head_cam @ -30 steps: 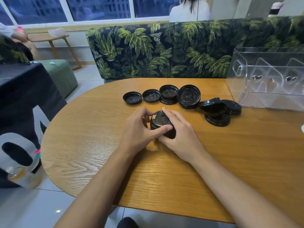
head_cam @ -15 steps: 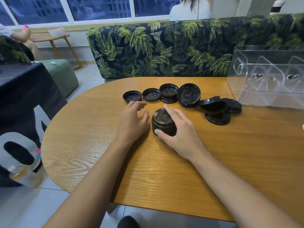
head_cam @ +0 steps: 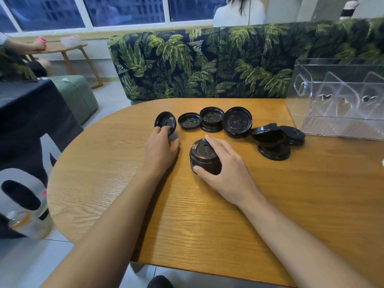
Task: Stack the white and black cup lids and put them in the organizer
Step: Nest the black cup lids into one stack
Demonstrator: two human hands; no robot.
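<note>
The left hand [head_cam: 161,146] reaches forward over the oval wooden table [head_cam: 228,215], forearm extended from the lower left, palm down. Its fingers pinch the near edge of a single round black plastic cup lid [head_cam: 165,122], which is tilted up off the table with its hollow underside facing the camera. The thumb is tucked at the right side of the hand, near the table surface.

The right hand [head_cam: 225,169] rests on a short stack of black plastic cup lids [head_cam: 204,156] standing upright at the table's centre. The thumb presses the stack's near wall, the fingers curve over its far right side and top; the hand is closed around the stack.

Beyond the stack, a row of loose lids lies on the table: one upturned black lid [head_cam: 189,121], a small pile of two black lids [head_cam: 212,119] and a larger black lid pile [head_cam: 238,122]. To the right lies an untidy heap of black lids [head_cam: 274,142], some tilted.

The clear acrylic organizer with dividers [head_cam: 340,100] stands at the far right of the table, well apart from both hands
</note>
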